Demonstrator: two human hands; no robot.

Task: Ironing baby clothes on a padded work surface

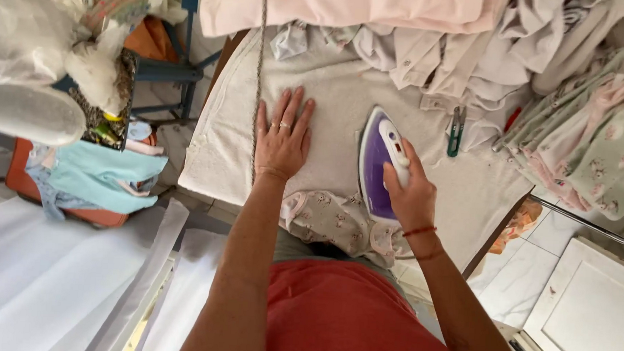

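Fingers spread, the left hand [282, 140] lies flat on the towel [337, 102] covering the board. Just beside it, the right hand [411, 191] is clamped around the handle of the purple iron [378, 161], which rests sole-down on the towel. Below both hands lies a printed garment [331, 219]; beyond the iron, scissors [456, 130] and heaped clothes [577, 132].
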